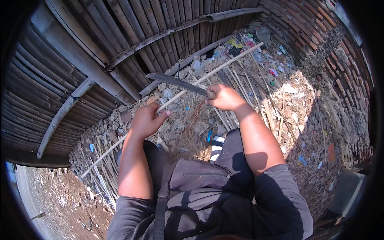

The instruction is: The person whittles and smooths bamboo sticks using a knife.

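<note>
My right hand (227, 97) is closed around the handle of a machete (174, 82), whose long dark blade points to the left. The blade crosses a long, thin, pale bamboo stick (226, 64); I cannot tell whether it touches it. Lower on the stick, my left hand (146, 120) grips it with the thumb stretched out. The stick runs slantwise from the lower left, behind my left forearm, up to the far right. Most of the machete's handle is hidden in my fist.
A slatted bamboo wall (168, 40) stands ahead and to the left, a brick wall (348, 84) to the right. Rubble and litter (256, 56) cover the ground. Loose bamboo strips (105, 160) lie at my left, and more strips (266, 108) lie beyond my right hand.
</note>
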{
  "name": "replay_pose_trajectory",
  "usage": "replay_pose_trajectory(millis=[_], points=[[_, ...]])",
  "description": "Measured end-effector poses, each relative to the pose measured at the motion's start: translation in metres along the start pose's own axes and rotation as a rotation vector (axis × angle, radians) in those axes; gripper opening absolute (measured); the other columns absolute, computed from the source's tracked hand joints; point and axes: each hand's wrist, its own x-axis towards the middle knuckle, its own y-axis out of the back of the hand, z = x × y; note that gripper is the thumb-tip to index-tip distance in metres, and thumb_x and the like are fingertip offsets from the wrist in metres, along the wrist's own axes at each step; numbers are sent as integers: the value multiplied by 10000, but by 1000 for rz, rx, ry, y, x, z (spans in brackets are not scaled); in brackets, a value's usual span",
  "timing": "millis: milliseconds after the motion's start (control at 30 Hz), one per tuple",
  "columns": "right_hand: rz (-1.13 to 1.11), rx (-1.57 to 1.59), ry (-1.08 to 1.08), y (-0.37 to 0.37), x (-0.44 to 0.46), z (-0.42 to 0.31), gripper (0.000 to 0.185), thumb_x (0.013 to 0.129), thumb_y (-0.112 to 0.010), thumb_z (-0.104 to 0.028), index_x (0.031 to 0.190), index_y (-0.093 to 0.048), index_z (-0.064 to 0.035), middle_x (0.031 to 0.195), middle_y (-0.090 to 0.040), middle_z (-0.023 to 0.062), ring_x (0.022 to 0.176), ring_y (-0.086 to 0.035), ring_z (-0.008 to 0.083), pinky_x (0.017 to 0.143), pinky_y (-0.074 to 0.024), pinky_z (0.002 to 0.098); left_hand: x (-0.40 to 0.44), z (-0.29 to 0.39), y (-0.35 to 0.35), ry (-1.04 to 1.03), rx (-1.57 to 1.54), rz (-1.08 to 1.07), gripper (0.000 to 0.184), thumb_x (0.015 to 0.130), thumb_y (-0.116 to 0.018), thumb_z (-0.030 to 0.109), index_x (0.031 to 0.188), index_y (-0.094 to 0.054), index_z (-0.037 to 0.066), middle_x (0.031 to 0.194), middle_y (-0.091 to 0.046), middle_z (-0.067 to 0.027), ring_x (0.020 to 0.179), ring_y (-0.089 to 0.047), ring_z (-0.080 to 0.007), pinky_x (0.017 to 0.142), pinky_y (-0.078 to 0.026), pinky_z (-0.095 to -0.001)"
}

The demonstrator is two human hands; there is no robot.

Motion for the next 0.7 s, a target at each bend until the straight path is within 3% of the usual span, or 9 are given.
replay_pose_trajectory(millis=[467, 700], points=[[107, -3, 34, 3, 0, 13, 559, 801, -861, -381, 1219, -716, -40, 1111, -729, 250, 1080, -698, 417, 959, -544, 464, -3, 7, 3, -18, 23, -3, 559, 900, -769, 553, 986, -705, 4, 769, -683, -170, 738, -699, -354, 692, -527, -454], [53, -20, -4, 4, -2, 7, 610, 821, -844, -405, 1289, -694, -42, 1207, -715, 244, 1163, -680, 400, 1018, -534, 451, -4, 9, 3, 16, 50, -44, 596, 897, -761, 578, 1050, -709, 5, 789, -694, -175, 778, -722, -363, 710, -535, -468]])
